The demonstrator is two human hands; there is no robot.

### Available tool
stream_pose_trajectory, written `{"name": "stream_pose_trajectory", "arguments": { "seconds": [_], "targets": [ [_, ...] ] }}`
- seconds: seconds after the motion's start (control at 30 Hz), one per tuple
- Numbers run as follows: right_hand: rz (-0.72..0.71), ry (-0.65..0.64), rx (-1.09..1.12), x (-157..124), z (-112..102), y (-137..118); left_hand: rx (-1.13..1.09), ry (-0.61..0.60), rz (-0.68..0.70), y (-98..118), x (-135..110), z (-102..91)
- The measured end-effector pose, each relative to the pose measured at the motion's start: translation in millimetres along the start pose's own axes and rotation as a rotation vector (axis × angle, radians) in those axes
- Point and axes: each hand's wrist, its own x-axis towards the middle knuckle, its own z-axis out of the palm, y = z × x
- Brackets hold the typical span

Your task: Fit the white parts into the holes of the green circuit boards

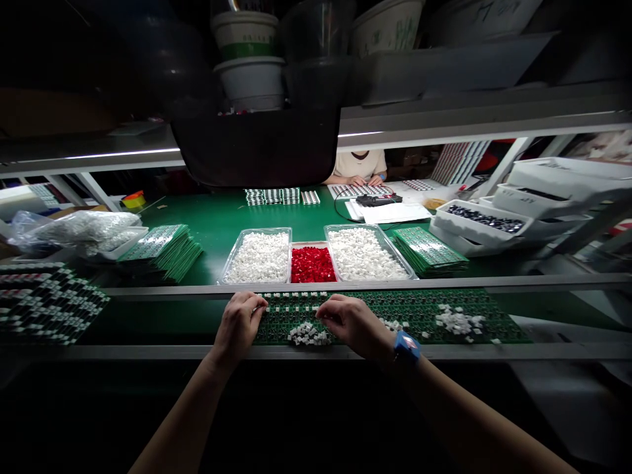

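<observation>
A long green circuit board (424,316) lies across the work strip in front of me, with a row of small white parts seated along its far edge. My left hand (237,327) rests curled on the board's left end, fingertips pinched at a white part. My right hand (351,324), a blue watch (407,345) on its wrist, is curled over the board's middle, fingers pressed together on something small. A loose heap of white parts (309,334) sits between the hands; another heap (459,322) lies further right.
Beyond a metal rail stand three clear trays: white parts (258,257), red parts (311,264), white parts (364,253). Stacks of green boards (165,250) (428,249) flank them. Populated boards (44,303) lie at left. Across the table a person's hands (364,180) work on another board.
</observation>
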Motion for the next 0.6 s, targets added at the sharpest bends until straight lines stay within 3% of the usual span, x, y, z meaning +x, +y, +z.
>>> {"name": "stream_pose_trajectory", "arguments": {
  "seconds": [0.17,0.4,0.6],
  "targets": [
    [0.012,0.002,0.033,2.5,3.4,1.9,-0.083,0.011,-0.045,12.8,-7.8,-5.1],
    [0.112,-0.005,-0.018,20.7,8.0,0.9,-0.214,-0.215,-0.091,47.6,-24.1,1.4],
    [0.104,-0.036,-0.095,37.1,12.3,-9.7,-0.243,-0.164,-0.092,45.5,-29.1,3.3]
  ]
}}
